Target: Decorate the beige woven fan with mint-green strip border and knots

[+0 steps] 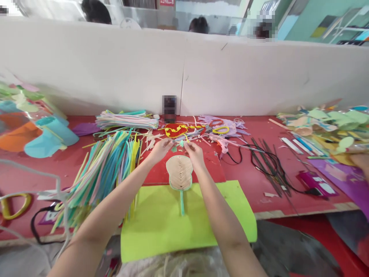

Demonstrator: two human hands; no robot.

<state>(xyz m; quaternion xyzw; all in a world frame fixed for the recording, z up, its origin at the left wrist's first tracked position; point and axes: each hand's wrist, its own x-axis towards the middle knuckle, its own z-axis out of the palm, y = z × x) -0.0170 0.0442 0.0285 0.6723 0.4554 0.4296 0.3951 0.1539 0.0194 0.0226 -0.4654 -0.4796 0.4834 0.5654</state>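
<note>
My left hand is in a pinch above the red work surface, with a small green scrap at its fingertips. Close by on the right, my right hand has its fingers pinched on a small mint-green piece, whose kind is too small to make out. Between my forearms lies a beige leaf-shaped fan with a green edge and a green handle. Its handle rests on a lime-green sheet. Just beyond my fingers are a red heart-shaped piece with yellow trim and scissors.
Bundles of pastel pipe cleaners lie left. A pink glue gun with a black cable sits right of my hands, near dark sticks and a magenta box. A white partition stands behind; another person's hand shows far right.
</note>
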